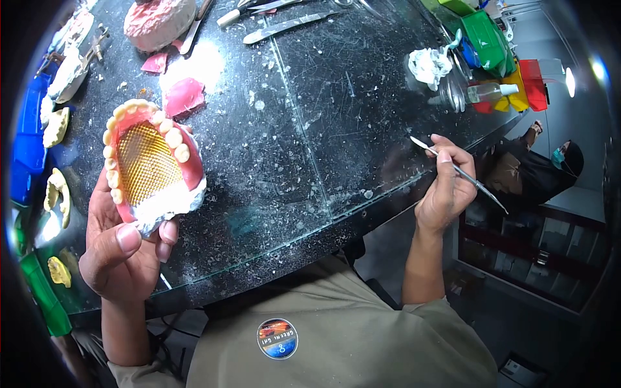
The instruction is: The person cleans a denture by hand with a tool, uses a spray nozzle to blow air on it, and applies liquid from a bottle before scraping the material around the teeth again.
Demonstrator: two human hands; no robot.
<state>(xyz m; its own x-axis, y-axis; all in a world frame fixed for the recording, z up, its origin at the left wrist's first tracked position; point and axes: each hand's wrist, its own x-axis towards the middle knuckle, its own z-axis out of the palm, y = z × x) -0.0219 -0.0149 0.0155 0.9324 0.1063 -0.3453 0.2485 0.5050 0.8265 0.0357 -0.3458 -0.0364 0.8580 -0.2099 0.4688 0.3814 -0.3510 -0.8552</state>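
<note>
At the near edge of a dark, speckled bench (259, 174), two bare hands at work. Left hand (123, 268) gripping a denture model (152, 165) by its white base, thumb to the front; model held up at the bench's left side, cream teeth set in pink, gold mesh across the middle. Right hand (446, 187) well apart from it, thumb and fingers pinched round a slim metal tool (475, 183), pale tip angled up and left. Glare on that tip; possibly something on it, hard to say. Loose pink pieces (184, 97) just beyond the model, knife (291, 27) farther back. Toward the right, crumpled white tissue (430, 68) near a clear bottle (490, 92).
</note>
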